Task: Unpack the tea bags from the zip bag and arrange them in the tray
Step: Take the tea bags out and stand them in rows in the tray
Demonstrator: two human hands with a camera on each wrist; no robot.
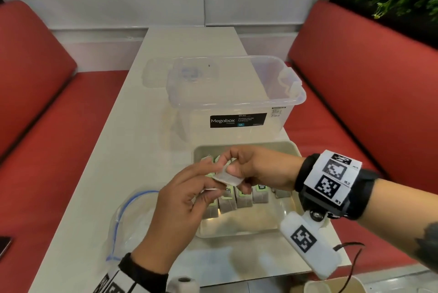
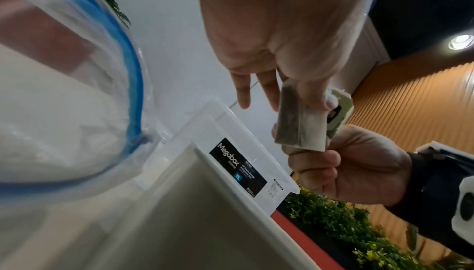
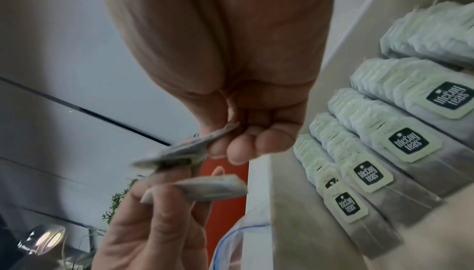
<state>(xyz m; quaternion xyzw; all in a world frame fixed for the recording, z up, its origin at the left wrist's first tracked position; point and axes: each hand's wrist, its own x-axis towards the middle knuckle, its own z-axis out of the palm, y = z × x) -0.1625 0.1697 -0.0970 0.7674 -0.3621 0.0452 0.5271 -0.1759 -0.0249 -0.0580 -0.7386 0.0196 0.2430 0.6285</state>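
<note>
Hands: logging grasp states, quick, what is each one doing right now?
Left hand: pinching a tea bag.
Right hand: pinching another tea bag above the tray.

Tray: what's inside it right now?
Inside the tray a row of tea bags with McCoy Teas tags lies side by side. Both hands, left and right, hold more tea bags above it and cover part of the row, so no full count.

Clear glossy plastic zip bag [image 1: 132, 219], papery tea bags [image 3: 400, 142], matt tray [image 1: 246, 229]
</note>
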